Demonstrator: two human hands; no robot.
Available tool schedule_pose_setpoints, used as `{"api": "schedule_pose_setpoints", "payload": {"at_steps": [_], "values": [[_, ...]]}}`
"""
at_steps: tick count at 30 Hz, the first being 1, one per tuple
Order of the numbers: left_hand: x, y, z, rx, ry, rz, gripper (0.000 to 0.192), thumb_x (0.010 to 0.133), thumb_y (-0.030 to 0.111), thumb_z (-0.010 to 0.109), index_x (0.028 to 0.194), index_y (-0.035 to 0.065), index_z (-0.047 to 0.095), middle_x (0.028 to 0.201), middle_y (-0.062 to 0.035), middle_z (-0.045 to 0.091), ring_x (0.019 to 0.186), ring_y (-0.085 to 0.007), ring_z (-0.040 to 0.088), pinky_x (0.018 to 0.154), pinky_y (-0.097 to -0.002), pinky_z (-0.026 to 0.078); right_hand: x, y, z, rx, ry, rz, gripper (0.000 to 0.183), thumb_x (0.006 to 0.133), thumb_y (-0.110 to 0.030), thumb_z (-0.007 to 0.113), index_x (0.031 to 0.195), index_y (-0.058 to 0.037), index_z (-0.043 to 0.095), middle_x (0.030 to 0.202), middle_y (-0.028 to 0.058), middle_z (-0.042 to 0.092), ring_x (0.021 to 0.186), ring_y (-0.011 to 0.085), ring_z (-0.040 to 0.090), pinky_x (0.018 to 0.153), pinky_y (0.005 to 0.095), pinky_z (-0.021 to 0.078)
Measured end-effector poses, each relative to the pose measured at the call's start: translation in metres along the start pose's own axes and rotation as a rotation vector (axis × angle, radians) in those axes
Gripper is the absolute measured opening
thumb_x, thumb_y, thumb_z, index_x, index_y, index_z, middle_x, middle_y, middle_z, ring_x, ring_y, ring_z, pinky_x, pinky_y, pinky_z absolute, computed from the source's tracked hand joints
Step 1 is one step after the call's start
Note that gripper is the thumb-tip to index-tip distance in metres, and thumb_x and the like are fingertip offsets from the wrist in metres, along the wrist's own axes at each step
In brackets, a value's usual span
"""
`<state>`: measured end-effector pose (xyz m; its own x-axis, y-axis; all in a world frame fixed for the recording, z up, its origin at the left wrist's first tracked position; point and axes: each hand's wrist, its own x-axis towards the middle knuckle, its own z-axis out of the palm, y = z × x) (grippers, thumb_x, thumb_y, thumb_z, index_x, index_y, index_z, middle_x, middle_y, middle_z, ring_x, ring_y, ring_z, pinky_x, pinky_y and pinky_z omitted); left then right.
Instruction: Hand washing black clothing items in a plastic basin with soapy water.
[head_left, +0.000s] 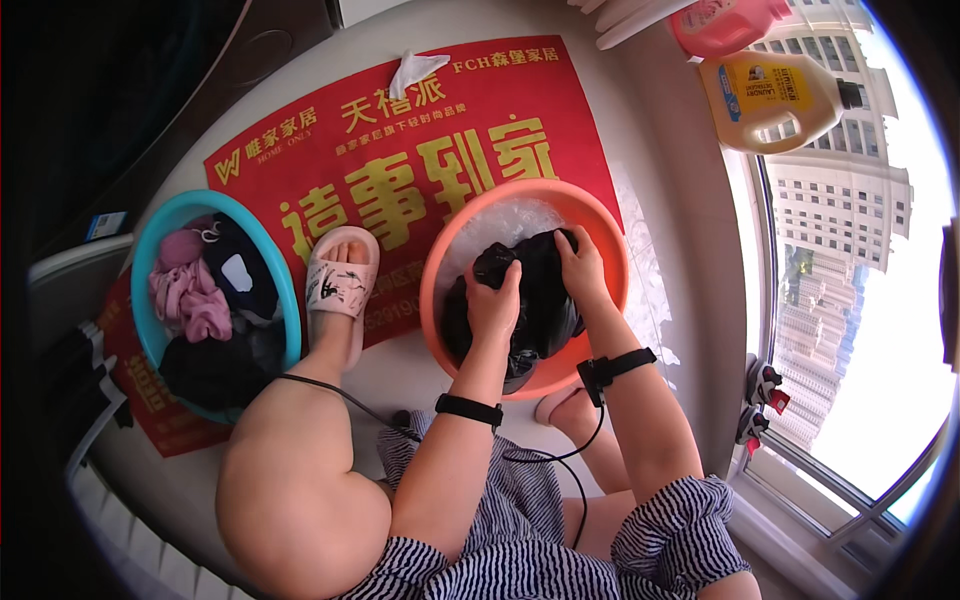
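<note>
Between my knees stands an orange plastic basin (616, 225) with sudsy water (510, 217) along its far side. A wet black garment (538, 274) fills much of it and shines where it is soaked. My left hand (491, 300) grips a bunched fold of the cloth, thumb on top. At the garment's upper right edge, my right hand (581, 266) pinches the fabric between thumb and fingers. The two hands are a short way apart, both over the basin. Parts of the cloth and the fingers beneath it are hidden.
To the left, a turquoise basin (141, 300) holds pink clothes (191, 296) and dark clothes (217, 375). A red printed mat (592, 150) bears a white cloth (416, 70). Detergent bottles (780, 101) stand by the window, small shoes (761, 382) on its ledge. Cables run from my wrist straps (469, 411).
</note>
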<state>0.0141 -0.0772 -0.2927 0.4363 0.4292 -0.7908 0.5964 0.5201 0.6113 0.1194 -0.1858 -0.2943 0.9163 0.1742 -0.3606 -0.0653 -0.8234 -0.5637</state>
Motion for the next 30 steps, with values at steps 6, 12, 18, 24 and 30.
{"api": "schedule_pose_setpoints", "payload": {"at_steps": [6, 12, 18, 24, 30], "values": [[0.017, -0.039, -0.027, 0.544, -0.017, 0.342, 0.077, 0.081, -0.009, 0.055, 0.148, 0.0228, 0.034, 0.151, -0.0291, 0.018, 0.139, -0.0442, 0.026, 0.111, -0.0430, 0.033, -0.017, 0.005, 0.060, -0.432, -0.422, -0.449, 0.079, 0.081, -0.002, 0.056, 0.152, -0.0191, 0.025, 0.157, 0.0234, 0.012, 0.140, 0.0439, 0.024, 0.114, 0.0491, 0.0237], [0.034, -0.057, -0.028, 0.473, -0.061, 0.185, 0.075, 0.077, -0.012, 0.053, 0.145, 0.0157, 0.040, 0.148, -0.0231, 0.026, 0.139, -0.0402, 0.028, 0.114, -0.0408, 0.027, 0.010, 0.037, 0.096, -0.758, -0.505, -0.576, 0.059, 0.084, -0.010, 0.052, 0.142, -0.0090, 0.042, 0.137, 0.0217, 0.049, 0.131, 0.0395, 0.040, 0.112, 0.0470, 0.0268], [0.035, -0.044, -0.029, 0.124, -0.040, 0.165, 0.074, 0.076, -0.005, 0.064, 0.144, 0.0142, 0.041, 0.146, -0.0185, 0.030, 0.137, -0.0317, 0.033, 0.113, -0.0374, 0.030, 0.034, 0.020, 0.088, -0.156, -0.358, -0.022, 0.044, 0.081, 0.001, 0.054, 0.123, -0.0052, 0.058, 0.131, 0.0200, 0.054, 0.119, 0.0324, 0.054, 0.098, 0.0369, 0.0436], [0.028, -0.012, -0.032, -0.579, -0.197, 0.062, 0.084, 0.091, 0.034, 0.065, 0.153, 0.0085, 0.016, 0.150, -0.0152, 0.031, 0.137, -0.0240, 0.034, 0.110, -0.0351, 0.032, -0.040, -0.053, 0.005, 0.610, -0.608, 0.044, 0.069, 0.072, 0.015, 0.045, 0.138, -0.0067, 0.048, 0.133, 0.0098, 0.051, 0.127, 0.0200, 0.046, 0.108, 0.0298, 0.0341], [-0.001, 0.008, -0.012, -0.803, -0.338, -0.146, 0.076, 0.088, 0.028, 0.068, 0.147, 0.0088, 0.025, 0.119, -0.0099, 0.052, 0.103, -0.0204, 0.058, 0.088, -0.0318, 0.050, -0.126, -0.066, -0.046, 0.191, -0.513, -0.355, 0.058, 0.077, 0.007, 0.066, 0.132, -0.0076, 0.054, 0.114, 0.0129, 0.055, 0.104, 0.0280, 0.059, 0.089, 0.0323, 0.0481]]}}
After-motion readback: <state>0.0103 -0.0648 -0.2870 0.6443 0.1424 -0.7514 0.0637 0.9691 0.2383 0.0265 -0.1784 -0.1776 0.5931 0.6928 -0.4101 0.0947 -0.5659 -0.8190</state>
